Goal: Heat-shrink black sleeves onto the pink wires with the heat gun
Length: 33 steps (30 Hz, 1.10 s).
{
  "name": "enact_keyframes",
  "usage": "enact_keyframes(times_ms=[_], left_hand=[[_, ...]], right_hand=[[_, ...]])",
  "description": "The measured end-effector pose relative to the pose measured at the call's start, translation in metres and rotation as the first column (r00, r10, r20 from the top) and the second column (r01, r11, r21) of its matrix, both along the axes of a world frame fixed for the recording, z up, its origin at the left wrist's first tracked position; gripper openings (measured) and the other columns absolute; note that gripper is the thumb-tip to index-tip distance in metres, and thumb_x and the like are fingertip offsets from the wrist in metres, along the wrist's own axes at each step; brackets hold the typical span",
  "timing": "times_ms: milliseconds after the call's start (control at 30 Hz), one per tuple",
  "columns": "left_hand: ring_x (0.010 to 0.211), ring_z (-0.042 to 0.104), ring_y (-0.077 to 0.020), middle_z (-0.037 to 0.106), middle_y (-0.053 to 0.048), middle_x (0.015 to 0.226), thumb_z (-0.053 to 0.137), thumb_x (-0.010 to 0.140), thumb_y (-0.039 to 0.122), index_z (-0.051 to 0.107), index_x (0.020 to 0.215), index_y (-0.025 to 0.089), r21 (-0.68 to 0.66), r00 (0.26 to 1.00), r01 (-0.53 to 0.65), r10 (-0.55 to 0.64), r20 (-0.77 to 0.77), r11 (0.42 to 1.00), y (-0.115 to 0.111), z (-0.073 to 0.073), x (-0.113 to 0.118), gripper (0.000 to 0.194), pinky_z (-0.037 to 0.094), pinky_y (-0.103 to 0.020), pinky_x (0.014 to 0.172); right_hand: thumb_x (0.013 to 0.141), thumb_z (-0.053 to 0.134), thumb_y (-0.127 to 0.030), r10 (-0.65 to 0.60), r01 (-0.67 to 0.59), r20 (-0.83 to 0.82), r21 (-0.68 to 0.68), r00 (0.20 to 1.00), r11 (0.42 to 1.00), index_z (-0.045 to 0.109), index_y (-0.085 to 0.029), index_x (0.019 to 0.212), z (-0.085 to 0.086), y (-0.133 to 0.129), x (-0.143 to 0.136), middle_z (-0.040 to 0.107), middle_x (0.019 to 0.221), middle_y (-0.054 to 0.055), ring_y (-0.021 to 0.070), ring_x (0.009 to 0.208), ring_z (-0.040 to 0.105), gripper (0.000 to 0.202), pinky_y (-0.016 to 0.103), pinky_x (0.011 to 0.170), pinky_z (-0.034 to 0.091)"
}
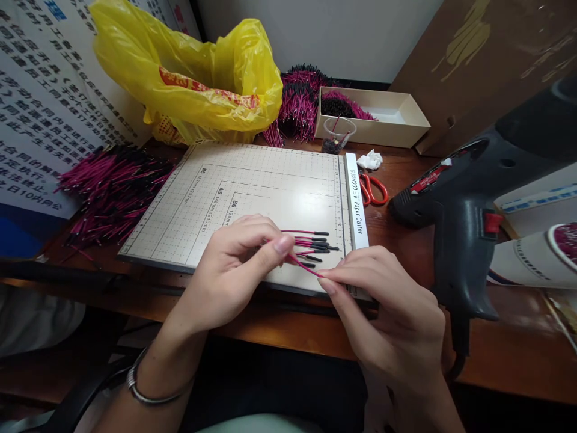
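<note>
Over the paper cutter (252,198), your left hand (234,264) pinches a fan of pink wires (311,240); your right hand (387,300) pinches one wire's end (311,269). Keep black tips level, grip tight, clear of the heat gun (455,222).

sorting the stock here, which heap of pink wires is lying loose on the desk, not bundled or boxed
The pink wire heap left of the paper cutter, scattered loose.

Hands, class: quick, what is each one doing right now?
Left hand: closed, pinching a bunch of wires.
Right hand: closed, pinching one wire.
</note>
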<state>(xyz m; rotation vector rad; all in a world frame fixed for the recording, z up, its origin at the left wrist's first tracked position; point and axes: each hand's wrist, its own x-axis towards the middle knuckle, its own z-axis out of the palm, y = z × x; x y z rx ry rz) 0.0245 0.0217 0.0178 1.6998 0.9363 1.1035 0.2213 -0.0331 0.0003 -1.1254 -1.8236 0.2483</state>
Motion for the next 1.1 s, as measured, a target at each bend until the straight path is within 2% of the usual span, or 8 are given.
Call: enact_keyframes(times_ms=[67, 167, 267, 367, 500, 733, 1100], left_hand=[[0.079, 0.067, -0.015, 0.074, 0.002, 0.078, 0.056, 0.106, 0.026, 0.074, 0.078, 0.024, 0.087, 0.988, -0.131, 0.137, -0.066, 0.988, -0.003, 0.001, -0.004, 0.034, 0.051, -0.03, 0.079], [0.086, 0.068, -0.0173, 0.076, 0.003, 0.083, 0.056, 0.107, 0.03, 0.074, 0.084, 0.026, 0.26, 0.921, -0.291, 0.344, -0.185, 0.921, -0.008, 0.003, -0.018, 0.029, 0.047, -0.035, 0.084], [0.085, 0.067, -0.0187, 0.077, 0.005, 0.085, 0.065, 0.101, 0.027, 0.073, 0.083, 0.027, 0.379, 0.843, -0.266, 0.405, -0.354, 0.886, -0.011, 0.005, -0.034, 0.02, 0.042, -0.039, 0.085], [0.086, 0.066, -0.0203, 0.078, 0.005, 0.086, 0.07, 0.098, 0.026, 0.075, 0.084, 0.027, 0.396, 0.812, -0.177, 0.361, -0.459, 0.901, -0.013, 0.004, -0.039, 0.014, 0.039, -0.041, 0.086], [0.089, 0.065, -0.0203, 0.079, 0.005, 0.09, 0.072, 0.098, 0.024, 0.077, 0.09, 0.028, 0.407, 0.799, -0.07, 0.295, -0.523, 0.911, -0.012, 0.003, -0.035, 0.01, 0.033, -0.043, 0.096], [0.09, 0.064, -0.0218, 0.078, 0.004, 0.09, 0.068, 0.1, 0.022, 0.075, 0.089, 0.026, 0.418, 0.775, -0.076, 0.318, -0.546, 0.905, -0.009, 0.002, -0.038, 0.013, 0.03, -0.043, 0.094], [0.091, 0.063, -0.0211, 0.077, 0.005, 0.092, 0.07, 0.101, 0.023, 0.08, 0.094, 0.03, 0.326, 0.77, 0.063, 0.162, -0.618, 0.943, 0.001, -0.001, -0.029, 0.014, 0.024, -0.045, 0.098]], right_hand=[[0.094, 0.069, -0.007, -0.051, 0.051, 0.051, 0.003, 0.997, 0.999, 0.067, -0.024, 0.093, -0.003, -0.001, -0.001, 0.074, 0.081, -0.008, 0.0113, 0.085, 0.061, 0.018, 0.035, 0.08, 0.043], [0.097, 0.071, -0.013, -0.124, 0.124, 0.14, 0.004, 0.982, 0.992, 0.071, -0.028, 0.089, -0.007, -0.001, -0.004, 0.075, 0.086, -0.009, 0.0158, 0.093, 0.06, 0.017, 0.041, 0.088, 0.032], [0.097, 0.072, -0.016, -0.148, 0.149, 0.184, 0.008, 0.972, 0.989, 0.075, -0.03, 0.088, -0.01, 0.0, -0.006, 0.074, 0.09, -0.006, 0.0194, 0.096, 0.059, 0.016, 0.042, 0.091, 0.029], [0.096, 0.073, -0.018, -0.159, 0.161, 0.2, 0.007, 0.967, 0.987, 0.075, -0.028, 0.091, -0.011, 0.0, -0.007, 0.074, 0.091, -0.004, 0.0207, 0.096, 0.059, 0.011, 0.042, 0.094, 0.029], [0.094, 0.074, -0.016, -0.185, 0.18, 0.193, 0.043, 0.964, 0.983, 0.07, -0.025, 0.083, -0.011, 0.001, -0.007, 0.072, 0.084, -0.003, 0.0197, 0.09, 0.059, 0.014, 0.041, 0.091, 0.032], [0.095, 0.074, -0.015, -0.279, 0.263, 0.229, 0.097, 0.933, 0.96, 0.07, -0.024, 0.084, -0.013, 0.003, -0.009, 0.071, 0.081, -0.003, 0.0193, 0.087, 0.059, 0.015, 0.04, 0.088, 0.035], [0.099, 0.067, -0.018, -0.32, 0.308, 0.286, 0.089, 0.903, 0.947, 0.075, -0.024, 0.099, -0.015, 0.003, -0.009, 0.069, 0.092, 0.001, 0.0207, 0.093, 0.057, 0.01, 0.039, 0.089, 0.037]])
